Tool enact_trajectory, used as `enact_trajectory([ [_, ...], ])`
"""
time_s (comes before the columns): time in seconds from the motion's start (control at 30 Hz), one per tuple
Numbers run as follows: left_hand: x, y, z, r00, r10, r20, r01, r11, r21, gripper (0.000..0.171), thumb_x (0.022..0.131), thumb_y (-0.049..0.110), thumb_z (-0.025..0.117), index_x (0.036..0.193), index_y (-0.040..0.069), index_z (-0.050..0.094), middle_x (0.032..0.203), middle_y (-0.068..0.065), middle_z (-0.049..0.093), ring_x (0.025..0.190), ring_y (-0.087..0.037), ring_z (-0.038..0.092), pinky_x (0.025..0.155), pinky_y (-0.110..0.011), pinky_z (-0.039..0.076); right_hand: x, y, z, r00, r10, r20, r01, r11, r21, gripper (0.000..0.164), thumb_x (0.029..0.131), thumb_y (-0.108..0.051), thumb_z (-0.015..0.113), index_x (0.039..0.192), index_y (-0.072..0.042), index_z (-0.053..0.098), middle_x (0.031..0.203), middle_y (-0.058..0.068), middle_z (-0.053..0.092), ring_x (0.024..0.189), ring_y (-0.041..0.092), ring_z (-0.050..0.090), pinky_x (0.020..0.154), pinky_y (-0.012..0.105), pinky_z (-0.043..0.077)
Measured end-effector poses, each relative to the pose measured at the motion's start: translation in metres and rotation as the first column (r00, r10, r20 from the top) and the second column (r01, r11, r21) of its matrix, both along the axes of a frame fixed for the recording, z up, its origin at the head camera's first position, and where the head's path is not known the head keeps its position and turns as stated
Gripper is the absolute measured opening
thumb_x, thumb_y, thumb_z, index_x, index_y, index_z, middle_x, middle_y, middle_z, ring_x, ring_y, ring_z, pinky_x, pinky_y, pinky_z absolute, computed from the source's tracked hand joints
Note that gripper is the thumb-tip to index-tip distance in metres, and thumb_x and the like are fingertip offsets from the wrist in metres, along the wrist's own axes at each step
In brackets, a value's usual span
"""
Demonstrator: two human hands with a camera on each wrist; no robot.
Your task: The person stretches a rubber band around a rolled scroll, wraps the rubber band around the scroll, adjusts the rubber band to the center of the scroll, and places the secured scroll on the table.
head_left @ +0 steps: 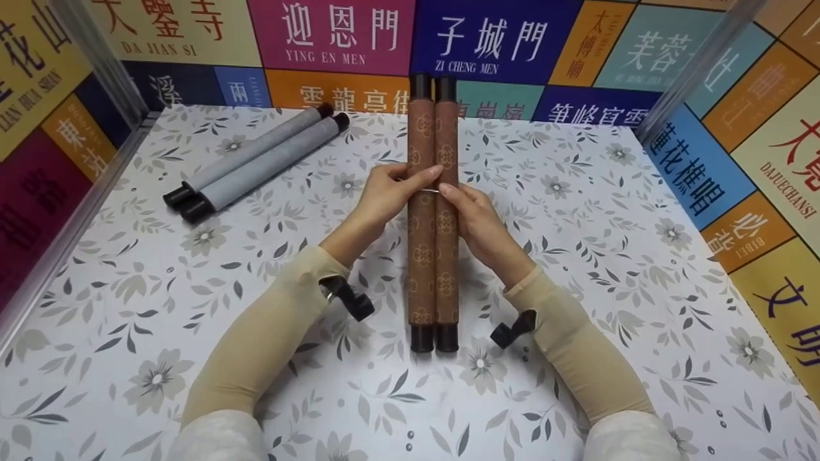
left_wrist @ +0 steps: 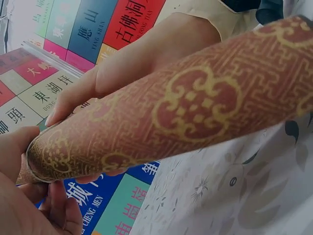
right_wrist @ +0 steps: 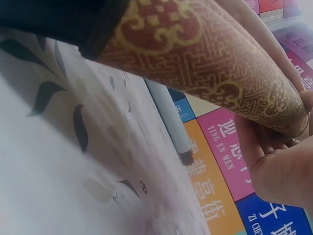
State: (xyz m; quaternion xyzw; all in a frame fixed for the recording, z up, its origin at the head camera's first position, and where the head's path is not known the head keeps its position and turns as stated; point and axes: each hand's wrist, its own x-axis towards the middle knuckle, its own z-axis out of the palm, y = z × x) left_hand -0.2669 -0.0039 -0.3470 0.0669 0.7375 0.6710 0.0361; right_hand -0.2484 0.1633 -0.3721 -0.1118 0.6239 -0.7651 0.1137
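A brown scroll with gold flower patterns and black end knobs is rolled into two rods side by side. Both hands grip it at mid-length, one from each side. My left hand has its thumb laid across the left rod. The thumb of my right hand presses on the right rod. A thin pale cord crosses the rods right by the thumbs. In the left wrist view the cord loops around the brown fabric. Some fingers are hidden behind the rods.
Two grey rolled rods with black ends lie diagonally on the table at the back left. A floral white cloth covers the tabletop. Colourful panels with Chinese lettering stand along the back and both sides.
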Motion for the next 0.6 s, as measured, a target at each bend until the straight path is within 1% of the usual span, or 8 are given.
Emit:
enact_trajectory([
  [0.13, 0.004, -0.001, -0.003, 0.996, -0.087, 0.013, 0.087, 0.996, -0.012, 0.048, 0.084, 0.05, 0.063, 0.109, 0.009, 0.063, 0.099, -0.006, 0.065, 0.082, -0.014, 0.063, 0.07, -0.026, 0.053, 0.0, -0.002, -0.001, 0.997, -0.072, -0.036, 0.074, 0.997, 0.032, 0.035, 0.095, -0.033, 0.053, 0.113, -0.003, 0.06, 0.093, 0.004, 0.069, 0.083, 0.015, 0.068, 0.074, 0.029, 0.056],
  [0.2, 0.007, -0.003, -0.005, 0.985, -0.169, 0.041, 0.171, 0.984, -0.04, 0.051, 0.085, 0.047, 0.063, 0.117, 0.008, 0.056, 0.105, -0.008, 0.061, 0.087, -0.016, 0.063, 0.072, -0.029, 0.056, -0.002, 0.0, 0.0, 0.991, -0.122, -0.06, 0.126, 0.99, 0.058, 0.034, 0.094, -0.035, 0.054, 0.109, -0.004, 0.061, 0.088, 0.003, 0.069, 0.078, 0.014, 0.069, 0.07, 0.029, 0.057],
  [0.27, 0.01, -0.003, -0.007, 0.975, -0.217, 0.047, 0.221, 0.971, -0.093, 0.053, 0.083, 0.044, 0.066, 0.119, 0.007, 0.054, 0.105, -0.009, 0.059, 0.086, -0.017, 0.063, 0.069, -0.032, 0.057, -0.003, 0.002, 0.002, 0.983, -0.162, -0.091, 0.171, 0.98, 0.1, 0.035, 0.093, -0.036, 0.055, 0.108, -0.004, 0.061, 0.085, 0.003, 0.068, 0.074, 0.013, 0.068, 0.066, 0.028, 0.057],
  [0.33, 0.013, -0.004, -0.009, 0.974, -0.225, 0.025, 0.226, 0.961, -0.16, 0.051, 0.08, 0.04, 0.071, 0.115, 0.005, 0.056, 0.099, -0.009, 0.06, 0.08, -0.018, 0.064, 0.064, -0.033, 0.057, -0.005, 0.006, 0.004, 0.97, -0.195, -0.148, 0.219, 0.961, 0.168, 0.037, 0.092, -0.038, 0.057, 0.109, -0.005, 0.059, 0.087, 0.002, 0.067, 0.073, 0.012, 0.067, 0.062, 0.028, 0.057],
  [0.37, 0.014, -0.004, -0.011, 0.977, -0.214, 0.004, 0.211, 0.959, -0.19, 0.049, 0.079, 0.038, 0.072, 0.112, 0.005, 0.059, 0.095, -0.009, 0.061, 0.076, -0.017, 0.063, 0.062, -0.032, 0.057, -0.005, 0.008, 0.005, 0.961, -0.206, -0.185, 0.242, 0.948, 0.206, 0.038, 0.091, -0.038, 0.058, 0.111, -0.006, 0.058, 0.089, 0.003, 0.065, 0.071, 0.013, 0.067, 0.061, 0.03, 0.057],
  [0.43, 0.015, -0.004, -0.012, 0.987, -0.159, -0.037, 0.145, 0.959, -0.243, 0.046, 0.077, 0.04, 0.074, 0.105, 0.005, 0.062, 0.087, -0.007, 0.062, 0.069, -0.016, 0.061, 0.056, -0.029, 0.054, -0.006, 0.012, 0.008, 0.927, -0.225, -0.301, 0.314, 0.904, 0.291, 0.04, 0.089, -0.037, 0.061, 0.116, -0.009, 0.055, 0.094, 0.003, 0.062, 0.071, 0.014, 0.065, 0.058, 0.032, 0.057],
  [0.5, 0.015, -0.004, -0.013, 0.991, -0.126, -0.051, 0.108, 0.956, -0.272, 0.045, 0.076, 0.04, 0.074, 0.102, 0.006, 0.062, 0.084, -0.005, 0.062, 0.066, -0.014, 0.06, 0.054, -0.027, 0.052, -0.007, 0.015, 0.01, 0.862, -0.222, -0.457, 0.413, 0.828, 0.378, 0.038, 0.086, -0.034, 0.066, 0.116, -0.012, 0.055, 0.101, 0.003, 0.057, 0.076, 0.014, 0.063, 0.059, 0.031, 0.055],
  [0.6, 0.014, -0.004, -0.014, 0.992, -0.113, -0.058, 0.089, 0.946, -0.313, 0.045, 0.075, 0.041, 0.074, 0.1, 0.006, 0.062, 0.081, -0.004, 0.062, 0.063, -0.013, 0.059, 0.052, -0.024, 0.05, -0.005, 0.019, 0.014, 0.76, -0.14, -0.635, 0.525, 0.709, 0.471, 0.031, 0.083, -0.029, 0.07, 0.112, -0.019, 0.063, 0.111, 0.003, 0.051, 0.091, 0.014, 0.058, 0.066, 0.031, 0.053],
])
